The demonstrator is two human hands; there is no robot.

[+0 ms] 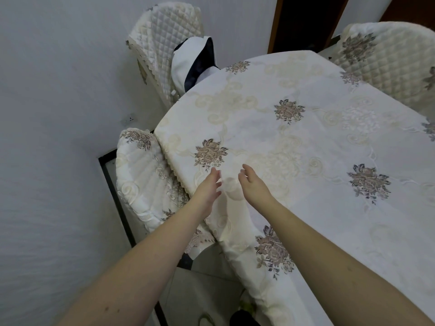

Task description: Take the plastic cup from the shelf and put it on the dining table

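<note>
Cream embroidered cloth covers the dining table (306, 142), and from the head camera it fills the frame from the centre out to three o'clock, with grey-brown flower motifs dotted across it. The table's near-left edge runs as a scalloped line from about eleven o'clock down towards six, and the cloth hangs over it. Just beyond that edge at nine o'clock sits a chair (141, 182) with a matching cover, tucked tight against the table; two quilted chair backs stand at twelve and at two o'clock. The tabletop towards three o'clock lies wide and bare, plenty of room there.

Now the plastic cup (229, 187): it is clear, hard to make out against the cloth, standing on the table near the left edge, right between the two hands.

The left hand (207, 191) is at the cup's nine o'clock side, fingers straight and loosely spread, palm facing the cup. The right hand (253, 182) is at its three o'clock side, fingers gently curled and apart. Both hands are unclenched and grip nothing; whether fingertips brush the cup, I cannot tell.
</note>
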